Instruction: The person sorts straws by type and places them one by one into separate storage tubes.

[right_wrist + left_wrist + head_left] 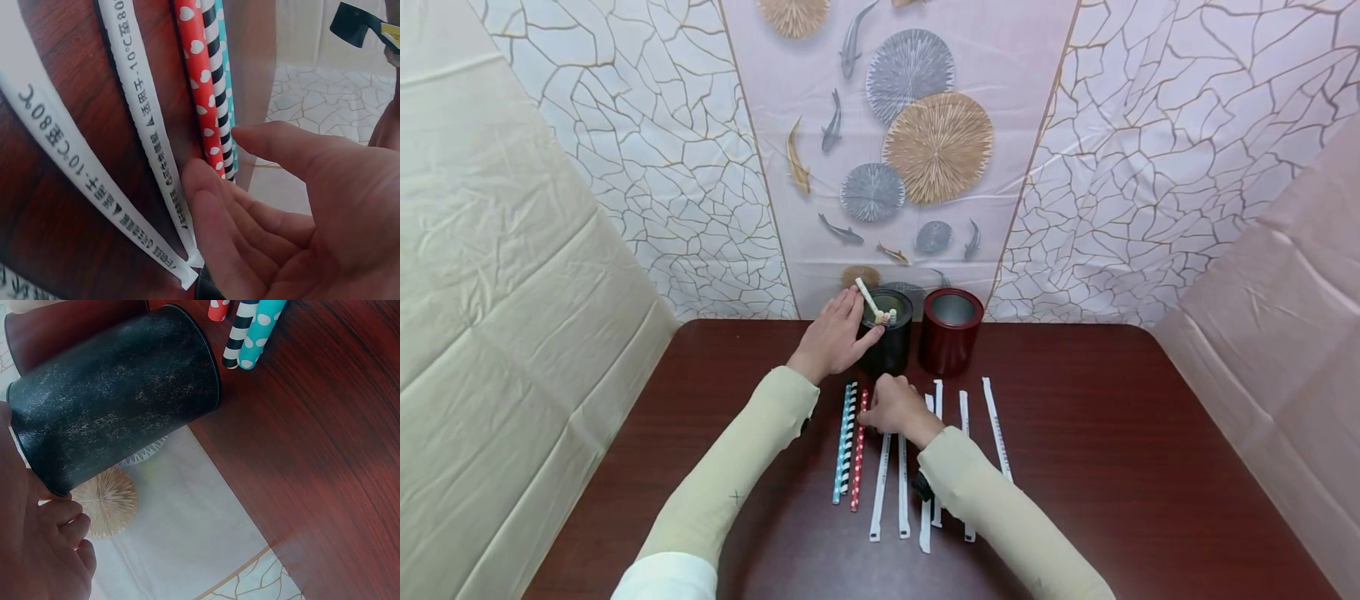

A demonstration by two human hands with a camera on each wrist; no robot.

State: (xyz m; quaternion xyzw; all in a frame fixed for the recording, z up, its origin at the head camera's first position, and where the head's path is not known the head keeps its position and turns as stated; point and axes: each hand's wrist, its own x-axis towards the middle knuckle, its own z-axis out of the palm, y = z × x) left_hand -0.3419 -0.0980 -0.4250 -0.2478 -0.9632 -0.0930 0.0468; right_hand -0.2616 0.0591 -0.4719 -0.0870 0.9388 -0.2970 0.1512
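My left hand (833, 335) grips the rim of a black can (886, 358), its thumb at the front of the rim. From the can rise a pale paper straw (867, 296), leaning left, and several more straw ends (892, 317). On the table, in front of the can, lie a red straw with white hearts (859, 467), a black-and-white striped straw (210, 44) and a teal dotted straw (840, 467), side by side. My right hand (897, 410) is over the red straw's far end; the right wrist view shows thumb and forefinger apart on either side of it.
A dark red can (950, 342) stands beside the black one. Several straws in printed white wrappers (881, 492) lie spread across the table under and around my right forearm. The patterned backdrop (880, 167) rises behind the table's far edge.
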